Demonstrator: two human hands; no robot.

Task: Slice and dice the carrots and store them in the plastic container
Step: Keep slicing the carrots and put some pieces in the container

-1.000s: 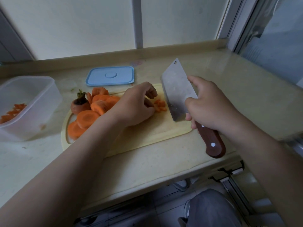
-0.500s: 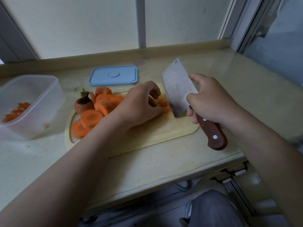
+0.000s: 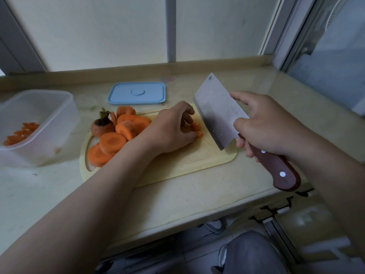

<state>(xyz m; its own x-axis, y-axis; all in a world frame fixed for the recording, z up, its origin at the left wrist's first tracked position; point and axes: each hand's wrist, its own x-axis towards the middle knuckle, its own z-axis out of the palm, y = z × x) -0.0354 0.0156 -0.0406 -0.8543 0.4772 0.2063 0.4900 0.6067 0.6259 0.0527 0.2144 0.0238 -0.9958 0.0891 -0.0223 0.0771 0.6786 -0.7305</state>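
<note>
A pale cutting board (image 3: 189,165) lies on the counter. Several round carrot slices (image 3: 112,142) and a carrot top (image 3: 101,127) are piled on its left end. My left hand (image 3: 171,129) rests on the board with curled fingers holding a small stack of carrot pieces (image 3: 196,128). My right hand (image 3: 268,123) grips the wooden handle of a cleaver (image 3: 217,111), whose blade is lifted just right of those pieces. A clear plastic container (image 3: 49,115) at the left holds some diced carrot (image 3: 19,133).
A blue lid (image 3: 137,93) lies flat behind the board near the window sill. The counter's front edge runs below the board, with floor and my knee underneath. A window frame rises at the right.
The cleaver blade came down against the carrot pieces half a second ago and is now raised and slightly right. My left hand stays on the pieces.
</note>
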